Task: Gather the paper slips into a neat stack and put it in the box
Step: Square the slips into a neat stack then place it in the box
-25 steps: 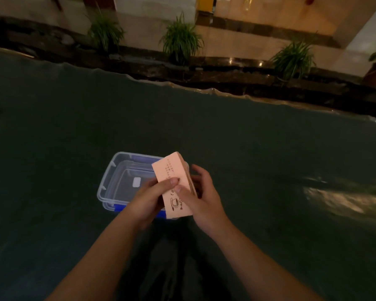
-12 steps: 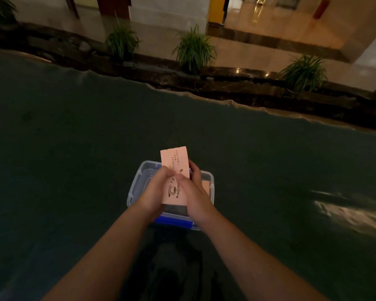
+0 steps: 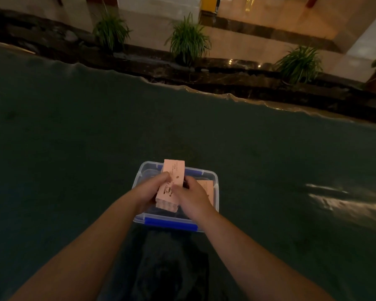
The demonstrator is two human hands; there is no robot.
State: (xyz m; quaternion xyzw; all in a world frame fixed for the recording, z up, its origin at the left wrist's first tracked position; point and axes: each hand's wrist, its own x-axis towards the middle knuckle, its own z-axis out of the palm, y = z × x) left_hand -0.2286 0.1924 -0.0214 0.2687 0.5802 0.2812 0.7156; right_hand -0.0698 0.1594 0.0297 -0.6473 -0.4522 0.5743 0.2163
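A thick stack of pink paper slips (image 3: 172, 181) with dark print is held over the clear plastic box (image 3: 214, 181), which has a blue clip on its near side. My left hand (image 3: 149, 190) grips the stack's left edge, thumb on top. My right hand (image 3: 191, 195) grips its right edge. The stack tilts, its near end low inside the box. Another pink slip (image 3: 206, 187) lies in the box to the right, partly hidden by my right hand.
The box sits on a dark green cloth-covered table (image 3: 74, 148). The table's far edge (image 3: 226, 96) runs across the top. Beyond it are potted plants (image 3: 188, 40) along a dark ledge and a lit tiled floor.
Both hands have carried the stack over the box and lowered it in. The box now sits centred under my hands instead of to the left.
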